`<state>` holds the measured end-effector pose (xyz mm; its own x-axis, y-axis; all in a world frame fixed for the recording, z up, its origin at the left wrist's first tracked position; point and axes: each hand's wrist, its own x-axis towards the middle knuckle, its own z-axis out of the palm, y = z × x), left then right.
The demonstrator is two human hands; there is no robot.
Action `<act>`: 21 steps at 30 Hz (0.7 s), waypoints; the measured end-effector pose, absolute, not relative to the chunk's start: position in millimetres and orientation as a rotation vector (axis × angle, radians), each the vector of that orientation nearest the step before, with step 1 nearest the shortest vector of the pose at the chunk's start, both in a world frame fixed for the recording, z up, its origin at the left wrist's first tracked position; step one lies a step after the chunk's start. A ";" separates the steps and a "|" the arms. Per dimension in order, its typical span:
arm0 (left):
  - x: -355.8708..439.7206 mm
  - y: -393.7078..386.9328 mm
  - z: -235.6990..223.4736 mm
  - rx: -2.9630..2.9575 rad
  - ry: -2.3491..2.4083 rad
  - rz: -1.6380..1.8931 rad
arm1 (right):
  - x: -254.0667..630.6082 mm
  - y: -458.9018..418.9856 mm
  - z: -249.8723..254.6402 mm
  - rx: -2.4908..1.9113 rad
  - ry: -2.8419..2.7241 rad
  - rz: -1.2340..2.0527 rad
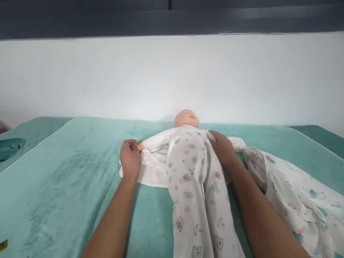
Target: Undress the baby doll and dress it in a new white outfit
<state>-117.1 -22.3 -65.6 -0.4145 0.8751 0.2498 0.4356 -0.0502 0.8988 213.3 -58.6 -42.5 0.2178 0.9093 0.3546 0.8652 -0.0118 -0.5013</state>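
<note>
A baby doll (186,119) lies on its back on a teal blanket (75,172), its head toward the far wall. It wears a white printed sleepsuit (196,179) with small animal figures. My left hand (130,157) is closed around the doll's hand and the white sleeve end at the doll's left side. My right hand (223,147) rests palm down on the doll's chest and shoulder, fingers together and pressing into the fabric.
A crumpled white printed cloth (292,200) lies on the blanket to the right of my right arm. A dark teal bundle (10,147) sits at the far left edge. A white wall (172,79) stands close behind the doll's head.
</note>
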 end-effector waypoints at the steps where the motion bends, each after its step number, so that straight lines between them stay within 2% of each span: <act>1: -116.4 -24.6 -63.6 1.477 1.880 1.451 | 216.0 -56.9 -45.8 -1.877 -1.658 0.061; 5: -102.8 -40.7 -46.4 1.876 1.946 1.485 | 214.8 -53.7 -47.8 -1.960 -1.566 -0.088; 9: -59.3 -56.5 -18.0 2.192 1.659 1.420 | 213.9 -54.1 -45.5 -1.986 -1.405 -0.127; 14: 28.6 -50.9 21.5 2.614 1.193 0.821 | 216.2 -54.0 -44.5 -2.043 -1.288 -0.076; 19: 99.6 -30.4 37.4 2.862 1.259 0.006 | 218.6 -54.2 -43.8 -2.114 -1.291 -0.037; 21: 116.2 -24.3 35.9 2.849 1.256 -0.175 | 219.8 -54.1 -43.7 -2.125 -1.318 -0.020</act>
<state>116.2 -24.3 35.9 0.6692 0.7346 -0.1116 0.7372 -0.6753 -0.0243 219.8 -54.1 -43.7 0.4996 0.8019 0.3277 0.8115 -0.3009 -0.5009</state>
